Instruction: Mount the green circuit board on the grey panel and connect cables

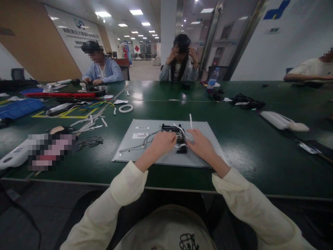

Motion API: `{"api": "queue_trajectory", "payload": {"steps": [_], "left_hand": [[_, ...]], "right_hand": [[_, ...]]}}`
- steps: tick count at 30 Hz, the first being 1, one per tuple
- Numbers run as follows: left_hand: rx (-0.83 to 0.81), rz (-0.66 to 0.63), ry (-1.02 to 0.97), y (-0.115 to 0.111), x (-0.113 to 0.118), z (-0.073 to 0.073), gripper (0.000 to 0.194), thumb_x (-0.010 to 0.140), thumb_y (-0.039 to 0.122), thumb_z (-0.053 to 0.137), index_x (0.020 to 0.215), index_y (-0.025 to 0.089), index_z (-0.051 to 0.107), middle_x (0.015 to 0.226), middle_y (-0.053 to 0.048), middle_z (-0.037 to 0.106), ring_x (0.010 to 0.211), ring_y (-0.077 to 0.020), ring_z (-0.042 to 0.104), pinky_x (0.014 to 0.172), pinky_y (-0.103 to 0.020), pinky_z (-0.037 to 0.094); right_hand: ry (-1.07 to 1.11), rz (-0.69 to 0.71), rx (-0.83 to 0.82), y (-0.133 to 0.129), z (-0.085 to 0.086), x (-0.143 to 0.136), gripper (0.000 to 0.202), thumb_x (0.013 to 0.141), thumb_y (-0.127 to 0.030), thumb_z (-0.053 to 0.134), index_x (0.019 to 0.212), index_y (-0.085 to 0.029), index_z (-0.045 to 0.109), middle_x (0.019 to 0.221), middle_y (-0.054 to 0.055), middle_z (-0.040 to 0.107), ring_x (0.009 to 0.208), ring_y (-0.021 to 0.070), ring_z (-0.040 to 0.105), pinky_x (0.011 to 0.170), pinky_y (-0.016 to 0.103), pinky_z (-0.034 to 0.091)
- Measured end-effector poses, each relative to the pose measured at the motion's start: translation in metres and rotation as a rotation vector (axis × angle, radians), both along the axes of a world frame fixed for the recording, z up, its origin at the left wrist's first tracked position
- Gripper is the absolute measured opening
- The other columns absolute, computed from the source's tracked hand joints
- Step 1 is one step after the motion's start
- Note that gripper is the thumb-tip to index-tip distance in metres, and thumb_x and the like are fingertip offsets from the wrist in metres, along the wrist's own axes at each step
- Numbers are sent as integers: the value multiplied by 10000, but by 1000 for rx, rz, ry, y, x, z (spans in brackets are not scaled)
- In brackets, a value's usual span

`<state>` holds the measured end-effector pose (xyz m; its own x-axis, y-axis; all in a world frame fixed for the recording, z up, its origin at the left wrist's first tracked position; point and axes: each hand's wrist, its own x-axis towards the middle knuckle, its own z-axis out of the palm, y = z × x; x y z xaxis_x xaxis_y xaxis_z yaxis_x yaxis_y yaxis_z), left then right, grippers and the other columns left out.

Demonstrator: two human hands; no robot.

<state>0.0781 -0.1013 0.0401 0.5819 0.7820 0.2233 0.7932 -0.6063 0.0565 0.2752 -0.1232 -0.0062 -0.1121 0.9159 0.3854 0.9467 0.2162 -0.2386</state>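
Observation:
A flat grey panel lies on the green table in front of me, with a black electronic part near its middle and grey cables running to the left. My left hand is closed at the left side of the black part; what its fingers hold, if anything, is too small to tell. My right hand is at the right side, fingers bent together near a white strip. Another white strip sticks up beyond its fingers.
Glasses, white strip scraps and a blue tray are on the left. A tape ring lies beyond the panel. White devices lie right. Across the table sit people, one touching their headset; a bottle stands nearby.

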Motion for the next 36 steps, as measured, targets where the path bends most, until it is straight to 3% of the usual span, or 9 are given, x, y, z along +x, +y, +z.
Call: {"api": "queue_trajectory", "payload": {"steps": [3, 7, 16, 19, 22, 25, 27, 31, 36], "left_hand": [[-69, 53, 39, -15, -5, -10, 352, 880, 404, 384, 893, 154, 631, 774, -102, 655, 764, -231, 630, 663, -305, 466], [-102, 121, 35, -16, -5, -22, 335, 875, 379, 395, 900, 143, 631, 778, -111, 657, 769, -239, 629, 648, -308, 468], [-128, 131, -4, -10, -8, -29, 270, 871, 288, 392, 866, 155, 626, 796, -99, 661, 730, -218, 622, 638, -297, 459], [-130, 113, -43, -10, -11, -28, 254, 860, 278, 404, 829, 162, 627, 766, -85, 658, 712, -209, 616, 614, -281, 443], [-149, 113, -130, -8, -17, -20, 252, 852, 294, 420, 775, 174, 628, 724, -62, 651, 681, -188, 604, 587, -257, 420], [-143, 137, -297, 1, -26, -3, 282, 853, 335, 416, 735, 178, 618, 680, -39, 643, 625, -162, 585, 556, -239, 393], [-147, 137, -437, 15, -33, 10, 330, 860, 378, 398, 723, 169, 614, 647, -34, 639, 587, -148, 579, 542, -232, 386], [-377, 168, -712, 51, -44, 25, 472, 847, 528, 368, 763, 141, 625, 648, -54, 661, 502, -130, 581, 494, -222, 378], [-765, 179, -1027, 75, -58, 11, 574, 764, 646, 429, 882, 123, 634, 885, -125, 692, 708, -170, 656, 536, -212, 422]], "right_hand": [[-53, -11, -16, -2, 2, -3, 405, 836, -313, 487, 1224, -201, 454, 1216, 97, 468, 949, 235, 540, 710, 315, 466], [-82, -5, -33, -1, 2, -2, 416, 838, -261, 479, 1247, -199, 441, 1229, 104, 458, 959, 230, 537, 707, 299, 462], [16, 28, -12, 3, -2, 3, 406, 821, -216, 476, 1226, -191, 470, 1205, 98, 485, 979, 230, 527, 790, 331, 452], [165, 59, 42, 4, 0, 6, 388, 809, -207, 480, 1195, -175, 491, 1161, 90, 529, 835, 185, 550, 798, 335, 439], [452, 74, 45, 2, 10, 3, 372, 841, -254, 449, 1205, -181, 474, 1083, 72, 583, 574, 102, 474, 648, 282, 435], [847, 173, -120, 0, 27, -9, 408, 864, -341, 422, 1252, -214, 406, 1034, 54, 603, 458, 61, 354, 451, 210, 330], [1022, 278, -275, 1, 41, -22, 436, 846, -362, 452, 1253, -219, 390, 1010, 49, 611, 448, 53, 325, 410, 190, 279], [1083, 417, -488, 13, 58, -54, 468, 815, -333, 503, 1257, -224, 393, 976, 36, 627, 439, 43, 332, 389, 177, 271], [1122, 442, -575, 34, 48, -85, 443, 807, -310, 491, 1229, -187, 441, 933, 31, 643, 385, 27, 339, 354, 170, 274]]}}
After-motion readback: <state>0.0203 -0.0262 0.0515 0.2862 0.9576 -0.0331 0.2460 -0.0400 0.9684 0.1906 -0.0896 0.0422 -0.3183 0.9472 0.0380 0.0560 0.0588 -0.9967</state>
